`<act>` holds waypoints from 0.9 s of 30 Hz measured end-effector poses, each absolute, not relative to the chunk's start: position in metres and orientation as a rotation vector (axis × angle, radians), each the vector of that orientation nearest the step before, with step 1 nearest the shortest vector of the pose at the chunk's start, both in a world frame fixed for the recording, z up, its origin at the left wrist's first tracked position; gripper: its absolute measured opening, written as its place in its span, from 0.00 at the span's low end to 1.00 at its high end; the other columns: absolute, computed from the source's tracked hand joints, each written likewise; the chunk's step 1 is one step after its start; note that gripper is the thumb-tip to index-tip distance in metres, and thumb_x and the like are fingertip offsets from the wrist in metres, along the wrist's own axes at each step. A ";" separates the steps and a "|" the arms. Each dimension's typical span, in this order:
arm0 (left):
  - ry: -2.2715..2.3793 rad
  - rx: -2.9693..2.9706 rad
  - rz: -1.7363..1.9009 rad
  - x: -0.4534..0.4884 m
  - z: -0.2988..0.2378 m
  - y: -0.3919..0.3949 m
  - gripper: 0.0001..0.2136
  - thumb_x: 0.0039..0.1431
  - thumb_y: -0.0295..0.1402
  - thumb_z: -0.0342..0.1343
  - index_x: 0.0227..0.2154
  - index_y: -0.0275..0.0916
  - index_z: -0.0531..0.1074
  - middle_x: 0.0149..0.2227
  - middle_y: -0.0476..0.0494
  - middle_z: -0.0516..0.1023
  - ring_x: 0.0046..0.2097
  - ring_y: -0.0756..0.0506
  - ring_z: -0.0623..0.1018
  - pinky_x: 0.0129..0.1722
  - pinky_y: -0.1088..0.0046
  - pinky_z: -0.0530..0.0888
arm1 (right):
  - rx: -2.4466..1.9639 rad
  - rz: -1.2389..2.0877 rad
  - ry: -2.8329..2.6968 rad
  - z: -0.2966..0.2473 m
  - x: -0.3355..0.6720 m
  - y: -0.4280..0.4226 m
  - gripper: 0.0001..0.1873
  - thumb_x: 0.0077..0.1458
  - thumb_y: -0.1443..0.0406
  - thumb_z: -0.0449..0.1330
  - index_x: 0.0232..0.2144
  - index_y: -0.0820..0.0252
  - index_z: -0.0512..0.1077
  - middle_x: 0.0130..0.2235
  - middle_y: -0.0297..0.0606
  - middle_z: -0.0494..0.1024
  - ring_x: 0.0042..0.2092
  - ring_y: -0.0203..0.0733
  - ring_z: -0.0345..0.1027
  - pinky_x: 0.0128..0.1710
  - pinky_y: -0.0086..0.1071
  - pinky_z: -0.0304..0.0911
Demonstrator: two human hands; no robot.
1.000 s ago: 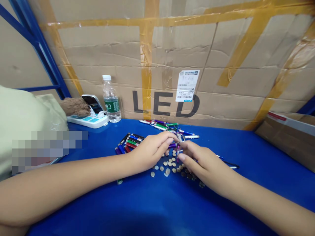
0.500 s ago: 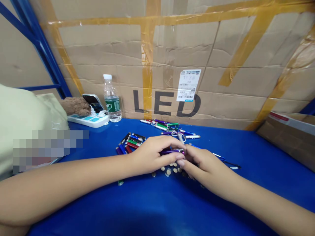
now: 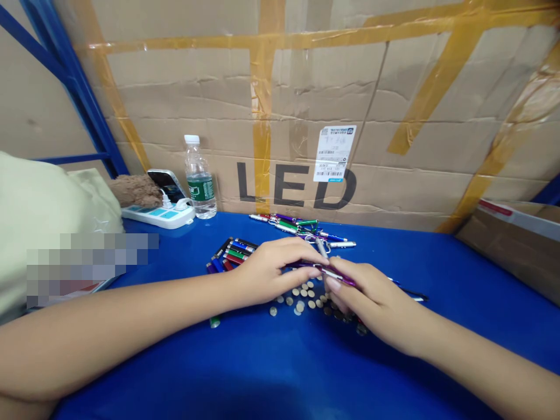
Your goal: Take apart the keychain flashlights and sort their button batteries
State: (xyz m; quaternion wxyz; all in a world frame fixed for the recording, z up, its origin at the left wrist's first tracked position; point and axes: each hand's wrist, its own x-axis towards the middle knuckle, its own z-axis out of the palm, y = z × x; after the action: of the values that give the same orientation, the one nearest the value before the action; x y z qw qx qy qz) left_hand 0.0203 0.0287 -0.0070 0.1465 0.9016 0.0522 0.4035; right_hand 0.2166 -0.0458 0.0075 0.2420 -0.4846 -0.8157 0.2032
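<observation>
A slim purple pen-shaped metal tube (image 3: 340, 275) is held between my two hands above the table. My left hand (image 3: 271, 269) is closed on its left end, thumb and fingers pinching. My right hand (image 3: 371, 291) grips the right end, the thumb lying along its near side. Part of the tube is hidden by my fingers. Below the hands, several small round button cells (image 3: 299, 291) lie scattered, some covered by my right hand. Short coloured tubes (image 3: 236, 254) lie in a group just behind my left hand.
Pen-shaped pieces with clips (image 3: 301, 224) are heaped near the cardboard box (image 3: 196, 87). A water bottle (image 3: 201, 189) and a power strip (image 3: 168, 217) stand at the back left. Another carton (image 3: 516, 251) is on the right. A green piece (image 3: 214, 321) lies by my left forearm.
The purple tube has come further into view between my hands, now reaching into my right hand's grip. My right hand has shifted slightly, and more button cells show beneath.
</observation>
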 end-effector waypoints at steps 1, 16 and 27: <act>0.141 2.618 1.158 0.020 -0.007 0.029 0.08 0.64 0.29 0.54 0.43 0.37 0.74 0.41 0.42 0.80 0.44 0.49 0.78 0.46 0.72 0.75 | -1.305 0.547 -2.253 0.008 0.217 -0.045 0.17 0.64 0.54 0.43 0.28 0.56 0.59 0.27 0.34 0.70 0.30 0.39 0.62 0.30 0.33 0.57; 0.009 2.825 1.220 0.019 -0.007 0.036 0.07 0.64 0.27 0.54 0.43 0.36 0.74 0.42 0.42 0.82 0.46 0.48 0.79 0.47 0.71 0.74 | -1.621 -0.129 -2.483 0.005 0.218 -0.045 0.10 0.62 0.59 0.42 0.33 0.56 0.59 0.24 0.37 0.73 0.24 0.45 0.65 0.24 0.33 0.41; 0.175 2.745 1.222 0.020 -0.007 0.028 0.10 0.63 0.31 0.55 0.45 0.38 0.76 0.40 0.42 0.79 0.42 0.50 0.79 0.43 0.74 0.77 | -1.612 0.136 -2.315 -0.002 0.216 -0.044 0.10 0.63 0.59 0.41 0.29 0.53 0.52 0.23 0.32 0.66 0.23 0.39 0.58 0.24 0.31 0.47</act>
State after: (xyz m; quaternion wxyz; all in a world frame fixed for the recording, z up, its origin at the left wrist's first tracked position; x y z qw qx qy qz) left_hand 0.0197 0.0283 -0.0073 0.0659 0.9101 0.0580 0.4050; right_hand 0.2157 -0.0437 -0.0025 0.1579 -0.5635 -0.8095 0.0476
